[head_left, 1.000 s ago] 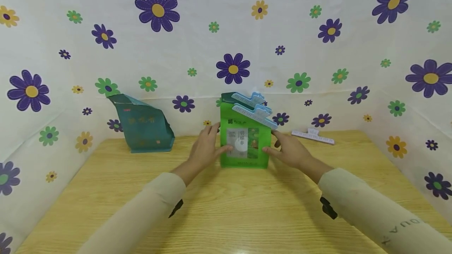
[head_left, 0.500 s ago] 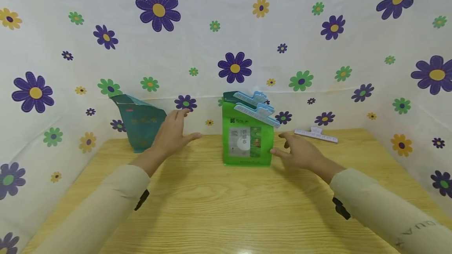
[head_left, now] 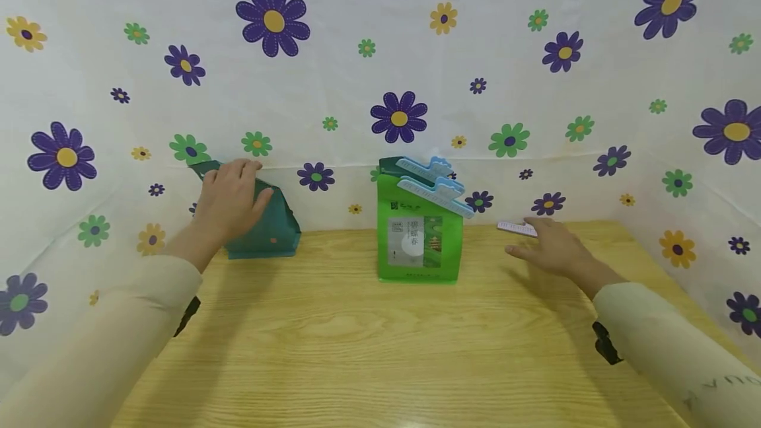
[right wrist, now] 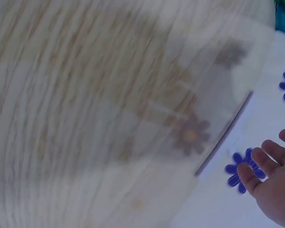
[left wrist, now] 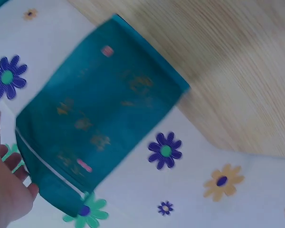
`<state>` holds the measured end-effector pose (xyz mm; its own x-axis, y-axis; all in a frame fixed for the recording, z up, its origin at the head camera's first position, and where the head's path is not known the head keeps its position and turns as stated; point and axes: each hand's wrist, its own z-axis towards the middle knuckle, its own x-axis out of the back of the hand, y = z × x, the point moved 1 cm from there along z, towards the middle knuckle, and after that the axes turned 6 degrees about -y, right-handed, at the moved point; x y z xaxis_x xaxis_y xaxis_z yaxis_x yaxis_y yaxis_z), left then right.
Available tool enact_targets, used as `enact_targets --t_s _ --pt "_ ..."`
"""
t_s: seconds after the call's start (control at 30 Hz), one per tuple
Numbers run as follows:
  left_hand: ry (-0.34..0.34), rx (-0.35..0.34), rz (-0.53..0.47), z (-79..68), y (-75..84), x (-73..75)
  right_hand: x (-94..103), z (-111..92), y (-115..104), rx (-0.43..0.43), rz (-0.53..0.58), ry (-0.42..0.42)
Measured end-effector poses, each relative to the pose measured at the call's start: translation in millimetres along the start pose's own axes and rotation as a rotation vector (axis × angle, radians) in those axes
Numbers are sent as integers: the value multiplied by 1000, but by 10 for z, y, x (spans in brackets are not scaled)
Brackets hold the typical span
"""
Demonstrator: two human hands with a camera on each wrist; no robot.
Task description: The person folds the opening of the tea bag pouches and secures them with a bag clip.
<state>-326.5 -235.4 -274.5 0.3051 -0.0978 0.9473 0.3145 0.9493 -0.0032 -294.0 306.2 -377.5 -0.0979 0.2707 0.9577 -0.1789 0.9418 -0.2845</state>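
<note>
My left hand (head_left: 228, 200) is at the folded top of a teal tea bag (head_left: 273, 226), fingers loosely bent and thumb apart. In the left wrist view, its fingertips lie right at the top edge of the teal tea bag (left wrist: 95, 109). My right hand (head_left: 555, 249) reaches over a pale lilac sealing clip (head_left: 516, 228) at the table's back edge, covering its right part. Spread fingers show on this right hand (right wrist: 273, 183) in the right wrist view, beside the clip (right wrist: 224, 134), with nothing held.
A bright green tea bag (head_left: 419, 243) stands upright mid-table, its slanted top closed by a light blue clip (head_left: 436, 197). Behind it shows a dark green bag top (head_left: 389, 165) with another blue clip (head_left: 425, 167). A flowered cloth (head_left: 333, 84) hangs behind the wooden table (head_left: 380, 349).
Both hands have left the green tea bag, which stays in place. My left hand has moved left to the teal bag's top, and my right hand has moved right to the lilac clip.
</note>
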Motion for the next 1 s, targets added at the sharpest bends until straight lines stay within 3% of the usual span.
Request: enact_targets --t_s 0.27,0.4,0.53,0.63,0.83,1.0 --pt "-114 20 187 25 -205 -7 -160 -9 357 -120 7 -145" --pt "-68 13 257 27 -266 5 -181 -54 403 -137 -42 -137" --pt "15 10 243 10 -306 50 -130 -82 397 -101 -148 -80" --pt "38 -7 225 -6 -310 65 -104 -126 391 -63 -193 -64" --pt "39 -73 227 -48 -288 102 -74 -210 430 5 -164 -66" --pt "-13 -146 193 -80 -235 169 9 -228 461 47 -181 -96"
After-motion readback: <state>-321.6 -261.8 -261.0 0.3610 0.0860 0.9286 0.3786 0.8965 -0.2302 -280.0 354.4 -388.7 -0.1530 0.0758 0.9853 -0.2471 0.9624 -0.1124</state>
